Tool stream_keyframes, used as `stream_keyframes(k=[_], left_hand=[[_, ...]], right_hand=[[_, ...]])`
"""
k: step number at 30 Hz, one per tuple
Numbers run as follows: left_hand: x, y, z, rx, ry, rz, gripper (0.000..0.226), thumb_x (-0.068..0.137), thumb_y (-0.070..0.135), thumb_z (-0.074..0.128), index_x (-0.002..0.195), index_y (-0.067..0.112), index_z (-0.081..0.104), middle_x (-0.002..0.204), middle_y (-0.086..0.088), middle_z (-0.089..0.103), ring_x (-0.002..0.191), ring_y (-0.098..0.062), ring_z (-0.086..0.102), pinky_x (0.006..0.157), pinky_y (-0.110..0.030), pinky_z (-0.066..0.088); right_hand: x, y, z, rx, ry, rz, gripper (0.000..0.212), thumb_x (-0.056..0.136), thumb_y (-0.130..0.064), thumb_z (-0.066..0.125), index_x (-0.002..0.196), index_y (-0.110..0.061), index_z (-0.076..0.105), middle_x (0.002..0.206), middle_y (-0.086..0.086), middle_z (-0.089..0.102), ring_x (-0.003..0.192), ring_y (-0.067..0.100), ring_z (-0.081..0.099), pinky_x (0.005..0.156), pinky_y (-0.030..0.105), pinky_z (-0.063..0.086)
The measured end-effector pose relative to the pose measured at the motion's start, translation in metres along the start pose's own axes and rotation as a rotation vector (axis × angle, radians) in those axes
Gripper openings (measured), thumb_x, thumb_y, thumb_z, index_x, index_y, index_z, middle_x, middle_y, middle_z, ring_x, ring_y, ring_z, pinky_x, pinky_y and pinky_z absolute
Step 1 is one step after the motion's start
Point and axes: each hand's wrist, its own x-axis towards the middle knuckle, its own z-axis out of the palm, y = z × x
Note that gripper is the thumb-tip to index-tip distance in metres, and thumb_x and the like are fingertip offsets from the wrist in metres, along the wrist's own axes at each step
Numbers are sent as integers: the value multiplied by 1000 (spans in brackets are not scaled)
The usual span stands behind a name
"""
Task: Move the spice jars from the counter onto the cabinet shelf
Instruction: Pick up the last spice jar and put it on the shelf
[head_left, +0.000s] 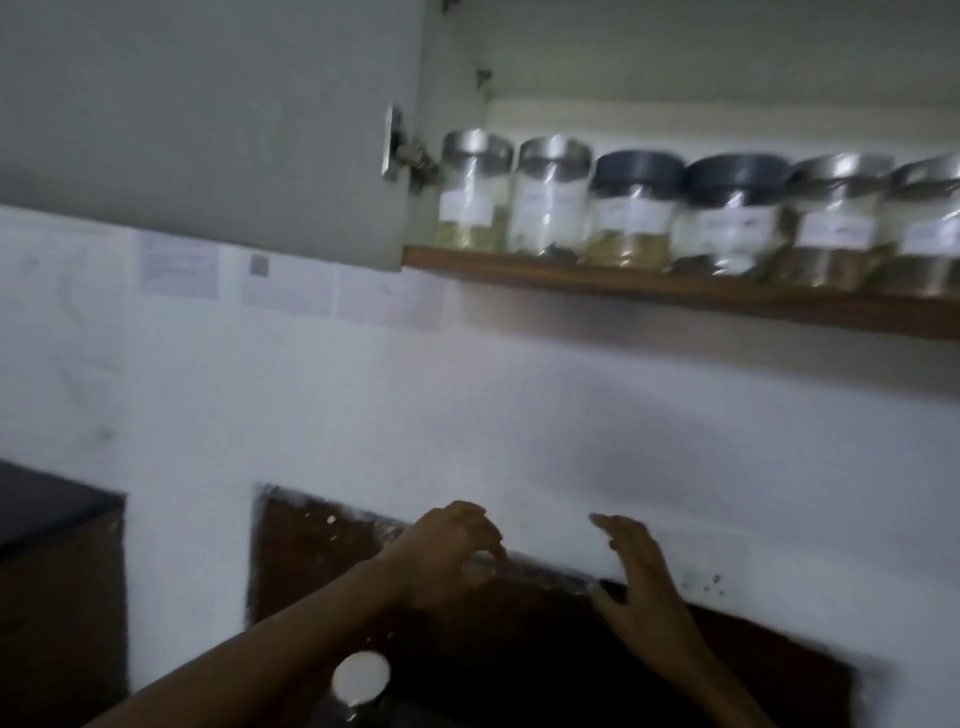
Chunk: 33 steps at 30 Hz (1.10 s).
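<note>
The picture is dim and blurred. Several clear spice jars (634, 208) with silver or dark lids and white labels stand in a row on the wooden cabinet shelf (675, 299) at upper right. Low in the middle, my left hand (447, 551) curls its fingers from above round the silvery lid of a spice jar (482, 565) on the dark counter (519, 649). My right hand (636, 577) hovers just to the right of it, fingers spread and holding nothing. Another jar with a white lid (361, 675) stands at the bottom, beside my left forearm.
The grey cabinet door (208, 130) hangs open at upper left, its hinge next to the leftmost shelf jar. Paper sheets (291, 283) are stuck to the white wall under it. A dark cabinet or counter block (57, 571) sits at far left.
</note>
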Motion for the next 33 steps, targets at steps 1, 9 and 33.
stream_keyframes(k=[1, 9, 33], left_hand=[[-17, -20, 15, 14, -55, -47, 45, 88, 43, 40, 120, 19, 62, 130, 2, 57, 129, -18, 38, 110, -34, 27], [-122, -99, 120, -37, -418, -435, 58, 90, 34, 55, 143, 29, 34, 152, 1, 27, 140, -23, 22, 110, -41, 27], [-185, -93, 196, -140, -372, -420, 108, 79, 55, 61, 141, 34, -26, 149, 12, -32, 141, -13, -23, 118, -41, 0]], right_hand=[[1, -3, 31, -17, -101, 23, 69, 78, -28, 57, 132, -53, 22, 136, -10, 31, 131, 15, 31, 106, 23, 22], [-11, -19, 219, -42, -491, 154, 66, 85, -26, 59, 143, -25, 28, 145, -2, 26, 130, 18, 29, 107, 29, 31], [-35, -24, 321, 544, -356, 655, 51, 83, -29, 67, 130, -21, 51, 132, 3, 50, 114, 11, 49, 92, 26, 44]])
